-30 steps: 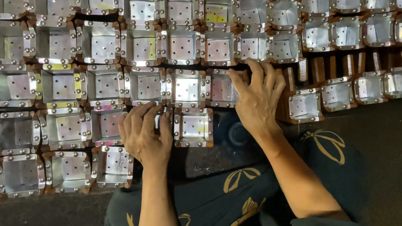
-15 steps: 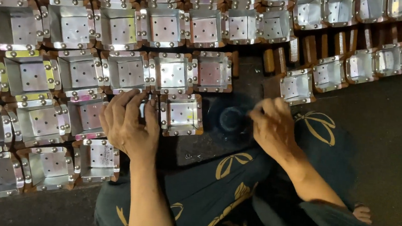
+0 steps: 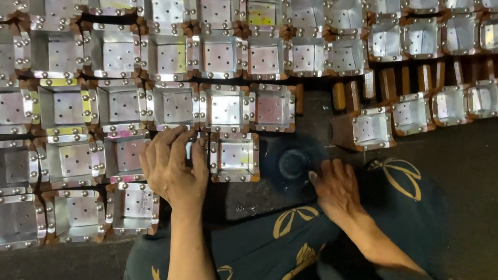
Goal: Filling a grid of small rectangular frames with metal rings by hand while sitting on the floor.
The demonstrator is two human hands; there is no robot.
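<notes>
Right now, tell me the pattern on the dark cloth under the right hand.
Dark teal cloth with golden-yellow bow-like motifs, clearest in the head view beside the right hand.

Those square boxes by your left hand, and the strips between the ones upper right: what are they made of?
Square boxes: apparently thin sheet metal, bright and reflective, with domed rivet heads along the rims. Strips: probably wood, matte brown. The left hand rests on the boxes.

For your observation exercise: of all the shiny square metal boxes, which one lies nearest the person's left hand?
The metal box just right of the left hand, beside its fingertips. It sits alone below the full rows, next to the dark round disc.
</notes>
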